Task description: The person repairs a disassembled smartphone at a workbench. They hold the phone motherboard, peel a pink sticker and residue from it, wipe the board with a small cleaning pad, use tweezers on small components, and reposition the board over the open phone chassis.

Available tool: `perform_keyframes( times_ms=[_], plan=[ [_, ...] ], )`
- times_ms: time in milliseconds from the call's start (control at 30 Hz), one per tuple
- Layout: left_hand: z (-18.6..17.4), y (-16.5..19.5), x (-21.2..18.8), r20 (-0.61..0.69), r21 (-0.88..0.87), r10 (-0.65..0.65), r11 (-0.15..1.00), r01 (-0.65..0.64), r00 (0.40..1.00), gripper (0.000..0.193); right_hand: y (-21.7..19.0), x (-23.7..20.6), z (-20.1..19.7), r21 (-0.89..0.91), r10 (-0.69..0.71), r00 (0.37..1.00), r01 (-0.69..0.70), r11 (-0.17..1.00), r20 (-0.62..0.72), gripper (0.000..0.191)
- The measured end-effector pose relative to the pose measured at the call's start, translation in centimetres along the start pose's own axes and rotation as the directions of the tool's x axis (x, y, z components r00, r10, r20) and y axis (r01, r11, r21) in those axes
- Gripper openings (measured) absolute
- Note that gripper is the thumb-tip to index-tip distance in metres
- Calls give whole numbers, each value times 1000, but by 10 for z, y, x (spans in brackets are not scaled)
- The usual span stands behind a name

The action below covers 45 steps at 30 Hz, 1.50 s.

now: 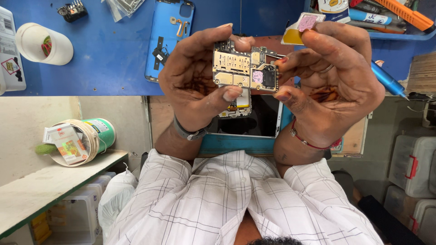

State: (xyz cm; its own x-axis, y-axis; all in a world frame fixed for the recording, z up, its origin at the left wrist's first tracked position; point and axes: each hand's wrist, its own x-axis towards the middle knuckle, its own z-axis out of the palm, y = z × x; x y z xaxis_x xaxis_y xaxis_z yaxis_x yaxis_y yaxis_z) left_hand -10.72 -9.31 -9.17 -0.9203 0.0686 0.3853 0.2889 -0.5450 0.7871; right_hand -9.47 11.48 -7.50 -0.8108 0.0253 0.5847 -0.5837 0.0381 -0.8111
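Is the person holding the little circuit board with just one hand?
No, both the left hand and the right hand pinch the circuit board between their fingertips.

Both hands, left (193, 84) and right (334, 84), pinch a phone circuit board (245, 70).

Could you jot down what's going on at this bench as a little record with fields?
Left hand: grips the circuit board between thumb and fingers
Right hand: pinches the board's other edge
Below the board: opened phone with a dark screen
On the blue mat: blue back cover, white cup
Beside the right hand: blue pen-like tool
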Motion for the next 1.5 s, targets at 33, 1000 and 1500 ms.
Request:
perform_keyframes(
  times_ms=[33,1000,1500],
  plan=[
    [0,0,1,6,-1,1,1000,-1,1000,64,0,0,0,3,0,1000,0,1000,-2,57],
    [-14,-8,12,153,78,18,996,-31,988,67,8,-8,-4,-27,-93,990,90,996,-103,63],
    [-8,3,7,111,105,-62,993,50,992,63,3,-6,5,-53,-60,993,55,997,-104,54]
  ],
)
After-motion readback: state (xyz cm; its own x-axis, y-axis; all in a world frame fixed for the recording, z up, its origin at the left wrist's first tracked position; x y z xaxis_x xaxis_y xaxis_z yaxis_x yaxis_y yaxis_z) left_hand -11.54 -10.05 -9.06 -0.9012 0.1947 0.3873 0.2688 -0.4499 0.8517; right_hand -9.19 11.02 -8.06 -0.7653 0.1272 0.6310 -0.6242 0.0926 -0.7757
